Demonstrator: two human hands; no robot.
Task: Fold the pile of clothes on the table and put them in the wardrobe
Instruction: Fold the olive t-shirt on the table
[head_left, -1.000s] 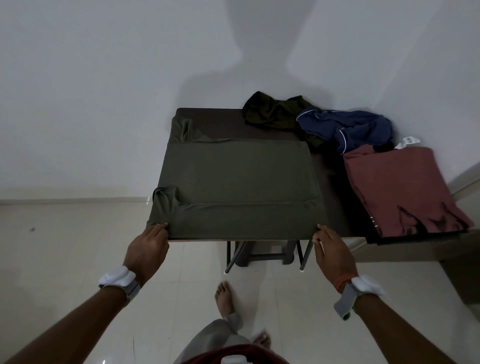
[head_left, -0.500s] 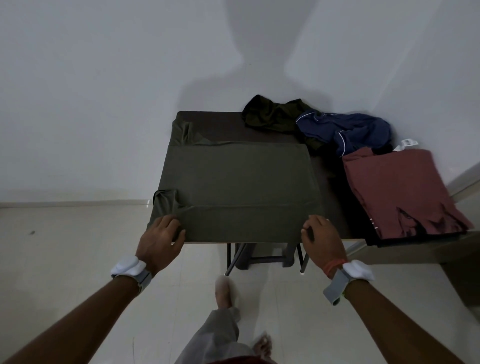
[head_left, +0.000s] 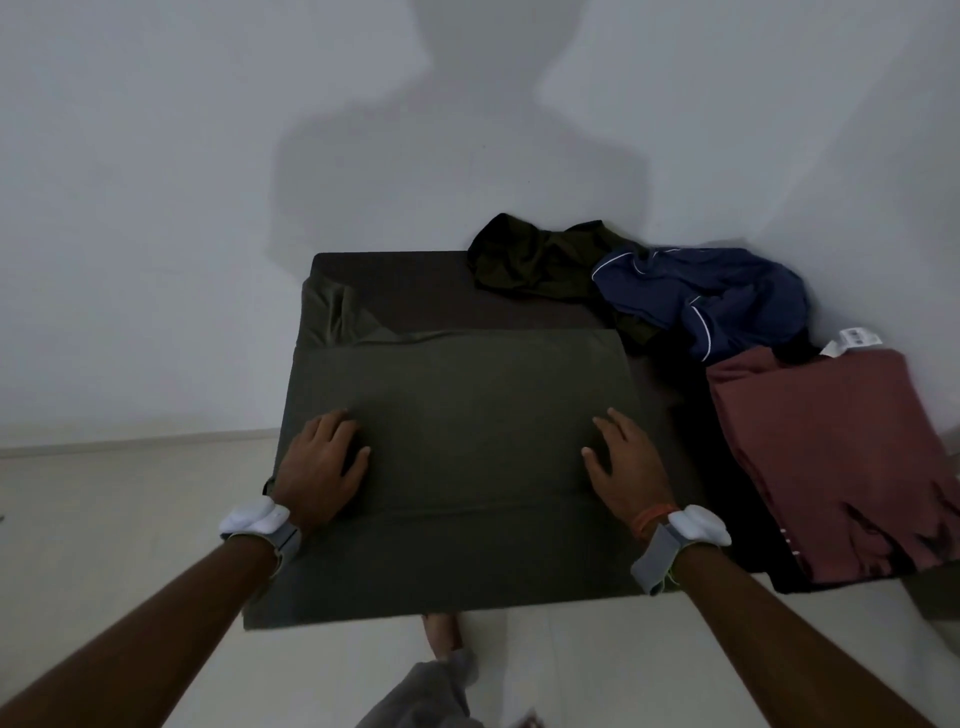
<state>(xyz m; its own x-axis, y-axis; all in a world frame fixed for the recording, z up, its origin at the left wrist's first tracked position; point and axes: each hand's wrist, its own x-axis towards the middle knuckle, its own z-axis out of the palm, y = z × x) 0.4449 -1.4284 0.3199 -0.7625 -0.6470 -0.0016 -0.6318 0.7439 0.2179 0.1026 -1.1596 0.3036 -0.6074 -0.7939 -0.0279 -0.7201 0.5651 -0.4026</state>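
An olive green shirt (head_left: 467, 405) lies spread flat over most of the dark table (head_left: 415, 291), one sleeve bunched at its far left corner. My left hand (head_left: 322, 462) rests on its left part with fingers slightly bent. My right hand (head_left: 623, 467) lies on its right part, fingers straight and spread. A crease runs across the cloth just behind both hands. A crumpled dark green garment (head_left: 530, 260) and a crumpled navy garment (head_left: 717, 296) sit at the table's back right. A folded maroon shirt (head_left: 831, 457) lies at the right.
A white wall stands right behind the table and along the right side. A white label (head_left: 852, 340) pokes out behind the maroon shirt. Pale tiled floor (head_left: 130, 519) lies to the left and below; my bare foot (head_left: 441, 631) shows under the table's near edge.
Both hands left the shirt's near edge and moved forward onto the middle of the shirt. I have stepped closer, so the table fills more of the view.
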